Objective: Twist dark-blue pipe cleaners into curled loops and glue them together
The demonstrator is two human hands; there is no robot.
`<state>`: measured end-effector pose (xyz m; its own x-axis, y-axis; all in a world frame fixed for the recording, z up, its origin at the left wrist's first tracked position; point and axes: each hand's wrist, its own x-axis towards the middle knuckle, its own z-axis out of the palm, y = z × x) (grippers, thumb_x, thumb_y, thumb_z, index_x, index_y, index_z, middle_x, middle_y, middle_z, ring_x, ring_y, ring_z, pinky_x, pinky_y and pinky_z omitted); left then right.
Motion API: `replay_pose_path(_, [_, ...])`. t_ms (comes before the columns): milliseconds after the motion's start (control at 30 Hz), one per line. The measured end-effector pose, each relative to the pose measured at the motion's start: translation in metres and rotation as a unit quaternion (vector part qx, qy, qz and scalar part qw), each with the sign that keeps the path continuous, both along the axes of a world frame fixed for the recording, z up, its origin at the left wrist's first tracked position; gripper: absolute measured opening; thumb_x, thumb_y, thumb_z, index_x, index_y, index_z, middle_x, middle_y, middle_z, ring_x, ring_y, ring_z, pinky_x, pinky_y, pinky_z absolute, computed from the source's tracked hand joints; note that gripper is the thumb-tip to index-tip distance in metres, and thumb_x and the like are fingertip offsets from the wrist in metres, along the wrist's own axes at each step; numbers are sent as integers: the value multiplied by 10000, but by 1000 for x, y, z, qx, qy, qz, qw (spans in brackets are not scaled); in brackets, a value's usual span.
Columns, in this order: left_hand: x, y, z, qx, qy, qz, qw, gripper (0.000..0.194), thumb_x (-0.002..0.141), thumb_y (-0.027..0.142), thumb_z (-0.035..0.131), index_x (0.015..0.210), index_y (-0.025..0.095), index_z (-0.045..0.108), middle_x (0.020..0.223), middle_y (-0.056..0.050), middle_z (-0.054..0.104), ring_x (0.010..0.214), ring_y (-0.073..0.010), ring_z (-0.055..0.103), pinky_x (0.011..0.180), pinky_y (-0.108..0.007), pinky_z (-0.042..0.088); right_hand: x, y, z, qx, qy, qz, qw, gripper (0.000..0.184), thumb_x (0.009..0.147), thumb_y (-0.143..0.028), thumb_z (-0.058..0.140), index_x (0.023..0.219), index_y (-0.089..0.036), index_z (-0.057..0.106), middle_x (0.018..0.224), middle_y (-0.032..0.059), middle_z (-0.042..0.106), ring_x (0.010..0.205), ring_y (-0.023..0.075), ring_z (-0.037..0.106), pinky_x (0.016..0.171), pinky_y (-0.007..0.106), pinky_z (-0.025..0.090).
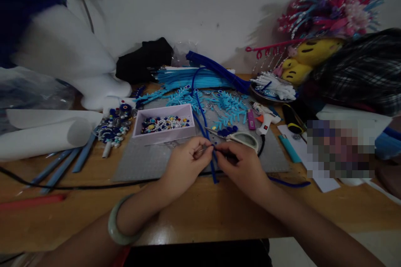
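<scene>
Dark blue pipe cleaners (214, 172) cross between my hands over the grey cutting mat. My left hand (188, 162) pinches them between thumb and forefinger. Close by on the other side, my right hand (242, 167) grips them too, its fingertips nearly touching those of the left. One long strand arches up behind the hands, and a short end hangs down below them. Scissors (244, 138) lie just past my right hand. A white box (163, 135) of mixed beads stands beyond my left hand. Light blue branch-shaped pieces (230, 106) lie farther back.
A white glue gun (266, 122) and a purple box-like item (251, 119) lie right of the mat (134, 162). Bundled blue pipe cleaners (194, 78) are stacked at the back. A beaded ornament (114, 127) and rolled white sheet (46, 139) lie left. A black cable (103, 184) crosses the table.
</scene>
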<state>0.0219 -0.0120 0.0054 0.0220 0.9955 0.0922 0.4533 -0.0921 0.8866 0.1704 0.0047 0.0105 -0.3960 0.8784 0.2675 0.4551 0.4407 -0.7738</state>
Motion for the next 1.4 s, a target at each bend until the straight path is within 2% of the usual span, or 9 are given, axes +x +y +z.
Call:
replay_pose_path(100, [-1, 2, 2, -19, 11, -9, 1000, 116, 750, 267, 478, 715, 170, 532, 495, 75, 354, 459, -68, 334, 441, -187, 255, 6, 0, 2, 121, -102, 33, 987, 154, 782, -157, 466, 849, -141, 603, 738, 51, 618, 672, 141, 546, 613, 255, 408])
replay_pose_path(233, [-2, 4, 2, -47, -6, -17, 999, 112, 720, 263, 489, 698, 164, 536, 500, 67, 373, 465, -71, 336, 437, -185, 252, 16, 4, 6, 302, -195, 100, 928, 189, 822, -145, 425, 890, -135, 600, 792, 79, 618, 739, 168, 530, 681, 303, 389])
replay_pose_path(333, [-2, 5, 3, -82, -44, -43, 995, 88, 678, 234, 497, 687, 156, 537, 510, 62, 379, 471, -70, 333, 431, -182, 249, 22, 8, 9, 358, -227, 113, 898, 233, 838, -123, 392, 937, -156, 600, 829, 66, 624, 751, 169, 514, 682, 321, 352])
replay_pose_path(500, [-3, 5, 9, -139, -68, -109, 982, 43, 644, 190, 498, 644, 153, 521, 508, 71, 357, 467, -59, 310, 425, -175, 224, 21, 13, 8, 292, -152, 95, 940, 229, 842, -145, 422, 874, -215, 638, 823, 25, 646, 726, 145, 520, 661, 309, 336])
replay_pose_path(633, [-4, 3, 16, -135, -78, -134, 979, 115, 689, 240, 500, 611, 156, 510, 479, 79, 311, 446, -51, 264, 412, -175, 190, 14, 16, 4, 80, 28, 69, 994, 137, 790, -192, 533, 781, -219, 666, 760, 11, 650, 707, 127, 564, 657, 270, 410])
replay_pose_path(733, [-4, 3, 19, -137, -94, -130, 977, 127, 690, 251, 506, 602, 159, 503, 460, 84, 293, 425, -46, 238, 393, -171, 167, 7, 16, -1, -63, 108, 20, 992, 81, 735, -209, 592, 732, -216, 672, 709, -3, 656, 681, 126, 580, 643, 253, 439])
replay_pose_path(833, [-3, 3, 18, -144, -110, -110, 977, 112, 686, 253, 511, 623, 161, 505, 449, 86, 296, 412, -44, 251, 387, -165, 176, 1, 13, -5, -123, 129, -17, 984, 77, 717, -236, 601, 718, -209, 673, 692, -7, 663, 669, 129, 587, 631, 250, 448])
replay_pose_path(1100, [-5, 4, 13, -94, -126, -50, 986, 110, 683, 247, 523, 627, 171, 465, 447, 93, 315, 392, -40, 266, 383, -158, 200, -2, 2, -6, 25, 63, 7, 998, 130, 773, -212, 531, 735, -187, 653, 672, 19, 623, 632, 122, 552, 592, 242, 422])
replay_pose_path(1400, [-6, 3, 11, -41, -66, -50, 996, 77, 695, 195, 497, 632, 176, 457, 458, 97, 301, 419, -50, 269, 408, -170, 201, 6, -1, 2, 161, -15, 52, 985, 154, 783, -157, 488, 839, -171, 631, 732, 40, 623, 657, 119, 566, 595, 231, 438])
